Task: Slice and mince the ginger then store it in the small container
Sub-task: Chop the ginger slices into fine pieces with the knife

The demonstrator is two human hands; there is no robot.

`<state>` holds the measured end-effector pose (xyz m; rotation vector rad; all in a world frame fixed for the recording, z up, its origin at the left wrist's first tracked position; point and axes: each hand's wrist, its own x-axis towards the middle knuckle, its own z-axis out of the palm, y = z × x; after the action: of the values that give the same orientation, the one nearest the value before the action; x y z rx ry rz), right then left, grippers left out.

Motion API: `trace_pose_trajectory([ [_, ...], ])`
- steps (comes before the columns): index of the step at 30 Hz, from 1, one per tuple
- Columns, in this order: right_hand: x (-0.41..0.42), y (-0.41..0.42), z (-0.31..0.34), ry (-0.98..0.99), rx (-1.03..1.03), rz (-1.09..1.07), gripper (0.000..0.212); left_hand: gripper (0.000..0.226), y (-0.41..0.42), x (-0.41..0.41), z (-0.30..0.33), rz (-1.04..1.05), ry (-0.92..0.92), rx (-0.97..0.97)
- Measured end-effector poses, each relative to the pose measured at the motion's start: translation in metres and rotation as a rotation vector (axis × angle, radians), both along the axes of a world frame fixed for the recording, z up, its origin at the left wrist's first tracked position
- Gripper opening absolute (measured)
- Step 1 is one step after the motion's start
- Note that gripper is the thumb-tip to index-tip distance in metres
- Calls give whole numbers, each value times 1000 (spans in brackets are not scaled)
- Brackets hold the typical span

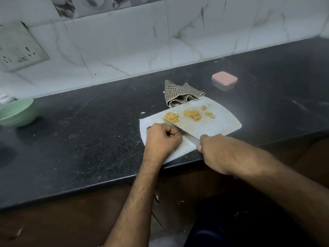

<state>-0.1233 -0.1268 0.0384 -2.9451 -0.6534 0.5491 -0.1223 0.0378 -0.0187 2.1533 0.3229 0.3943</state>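
Several ginger slices are lying on the board; mincing is beginning at ten o'clock. Right hand is gripping the knife, left hand is curled, contents unclear. Container is sitting lidded at one o'clock.

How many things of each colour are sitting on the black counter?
White: 1, the white plastic cutting board
Green: 1, the pale green round bowl
Pink: 1, the clear small container with a pink lid
Checked: 1, the brown-and-white checked cloth
Total: 4
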Motion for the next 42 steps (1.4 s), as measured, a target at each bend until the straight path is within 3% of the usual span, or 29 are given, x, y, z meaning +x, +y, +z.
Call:
trace_pose_trajectory([
  [4, 0, 6, -9, -50, 6, -10, 19, 20, 0, -1, -2, 5, -3, 26],
  [10, 4, -16, 2, -210, 10, 33, 32, 15, -4, -1, -4, 86, -75, 20],
  [16, 27, -35, 3, -463, 39, 133, 33, 24, 2, -10, -7, 159, -335, -7],
  [20, 60, -53, -12, -549, 18, 181, 37, 18, 2, -10, -9, 159, -454, 41],
  [25, 85, -65, -23, -595, 30, 276, 46, 6, 5, -5, -14, 82, -356, 224],
  [35, 102, -77, -46, -729, 291, 376, 35, 35, 2, 3, -14, 11, -181, 542],
  [39, 106, -79, -52, -762, 275, 403, 37, 51, -6, 10, -5, -35, -52, 537],
  [42, 107, -80, -55, -743, 292, 400, 37, 32, -10, 21, 5, -58, 40, 462],
])
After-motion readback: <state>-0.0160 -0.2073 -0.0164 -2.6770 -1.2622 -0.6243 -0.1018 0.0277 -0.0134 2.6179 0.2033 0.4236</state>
